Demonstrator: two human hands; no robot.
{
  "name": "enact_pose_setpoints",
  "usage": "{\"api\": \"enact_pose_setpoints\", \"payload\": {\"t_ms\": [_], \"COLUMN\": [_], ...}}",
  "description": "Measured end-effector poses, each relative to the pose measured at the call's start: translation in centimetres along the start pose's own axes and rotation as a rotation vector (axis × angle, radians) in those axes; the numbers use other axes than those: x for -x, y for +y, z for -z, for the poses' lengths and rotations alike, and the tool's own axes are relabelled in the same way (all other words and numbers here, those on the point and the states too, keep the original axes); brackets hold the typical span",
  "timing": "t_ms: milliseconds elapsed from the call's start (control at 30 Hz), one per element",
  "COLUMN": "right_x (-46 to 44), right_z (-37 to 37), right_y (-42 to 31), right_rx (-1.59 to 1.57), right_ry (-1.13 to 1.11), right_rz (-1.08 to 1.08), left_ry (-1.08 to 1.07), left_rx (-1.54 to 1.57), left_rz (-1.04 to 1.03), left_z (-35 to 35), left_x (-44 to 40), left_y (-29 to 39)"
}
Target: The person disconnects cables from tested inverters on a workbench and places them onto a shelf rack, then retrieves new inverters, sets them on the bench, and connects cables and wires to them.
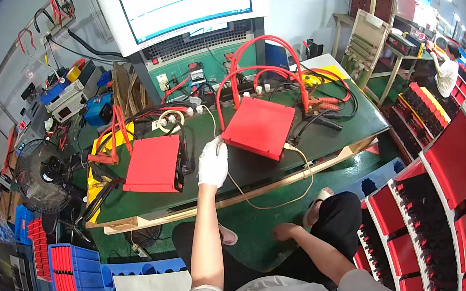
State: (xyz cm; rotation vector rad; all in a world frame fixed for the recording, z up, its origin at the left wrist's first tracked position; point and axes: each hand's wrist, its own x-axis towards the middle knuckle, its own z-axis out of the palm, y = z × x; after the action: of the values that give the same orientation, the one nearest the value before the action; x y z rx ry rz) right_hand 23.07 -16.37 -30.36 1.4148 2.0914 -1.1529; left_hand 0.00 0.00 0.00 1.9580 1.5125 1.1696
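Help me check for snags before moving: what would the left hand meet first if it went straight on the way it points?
Probably the red box just right of the left hand, at the box's left corner; a red cable rises beyond. Depth is unclear, so hand and box may touch.

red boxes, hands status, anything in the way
Left hand, gloved, at left corner of right red box; other red box untouched; right hand low, off bench; pale cord loops over bench's front edge, possible snag.

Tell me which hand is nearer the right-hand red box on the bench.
Left. The left hand is at the left corner of the red box; the right hand is farther back, short of the bench.
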Motion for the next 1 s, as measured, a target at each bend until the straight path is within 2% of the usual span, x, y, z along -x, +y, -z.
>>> {"api": "enact_pose_setpoints", "payload": {"t_ms": [67, 167, 367, 467, 567, 633, 767, 800, 900, 967, 1000], "right_x": [-0.9, -4.1, 0.1, 0.7, 8.0, 19.3, 36.3, 39.2, 44.9, 47.1, 47.8], "right_z": [-1.3, -3.8, -0.5, -1.0, 5.9, 14.9, 25.5, 26.9, 31.0, 32.3, 32.7], "right_y": [0.5, 3.9, 0.8, 0.7, -5.1, -13.4, -18.4, -18.9, -21.4, -22.0, -22.1], "right_rx": [0.101, 0.183, 0.086, 0.158, 0.084, 0.085, -0.091, -0.118, 0.165, 0.313, 0.368], "right_ry": [0.059, 0.024, 0.013, -0.005, -0.467, -0.250, 0.515, 0.790, 1.620, 1.940, 2.004], "right_rz": [0.063, 0.130, 0.011, 0.107, 0.107, 0.187, 0.610, 0.725, 0.974, 1.109, 1.174], "left_ry": [0.009, 0.019, 0.032, 0.027, 0.032, 0.027, 0.034, 0.032, 0.035, 0.036, 0.044], "left_rx": [-0.003, 0.010, 0.020, 0.028, 0.099, 0.006, 0.034, 0.023, -0.028, 0.000, 0.007], "left_rz": [-0.007, -0.006, -0.009, 0.005, 0.024, 0.007, -0.001, -0.009, -0.026, -0.021, -0.029], "left_z": [-0.1, 0.2, 0.1, 0.1, 0.4, 0.4, 0.3, 0.3, 0.1, -0.1, -0.1], "left_x": [0.0, 0.0, 0.0, 0.1, 0.2, -0.3, 0.1, 0.0, -0.1, -0.2, -0.2], "left_y": [0.0, 0.6, 0.2, 0.2, 0.7, 0.1, 0.3, 0.3, -0.4, -0.4, -0.6]}}
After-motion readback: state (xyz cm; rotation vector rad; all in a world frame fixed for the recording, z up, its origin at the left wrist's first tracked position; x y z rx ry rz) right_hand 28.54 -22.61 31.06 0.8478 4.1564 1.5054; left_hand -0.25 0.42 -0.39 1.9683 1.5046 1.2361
